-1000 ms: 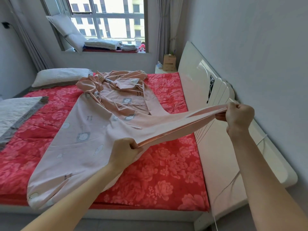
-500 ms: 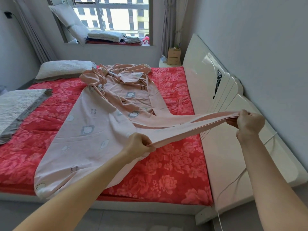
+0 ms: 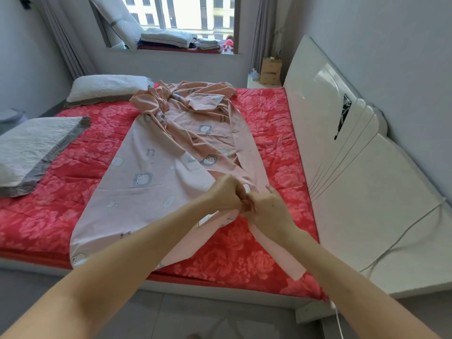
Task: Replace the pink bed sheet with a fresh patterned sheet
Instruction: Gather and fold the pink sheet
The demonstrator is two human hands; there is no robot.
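Note:
A pale pink sheet (image 3: 151, 172) printed with small cartoon animals lies half unfolded across the bed, bunched at its far end near the window wall. Under it is a red floral mattress cover (image 3: 276, 133). My left hand (image 3: 226, 193) grips the sheet's near edge in a fist. My right hand (image 3: 266, 209) meets it, fingers curled on the same gathered edge. A strip of sheet hangs from my hands toward the bed's near side.
A white headboard (image 3: 325, 133) and its wide ledge run along the right, with a white cable on it. Two grey-trimmed pillows (image 3: 29, 150) lie at the left. Folded linens (image 3: 166, 40) sit on the windowsill. A small box stands on the corner nightstand (image 3: 270, 69).
My right hand has swung left from over the headboard to meet my left hand, bringing the stretched sheet edge together. The view has tilted down and moved closer to the bed.

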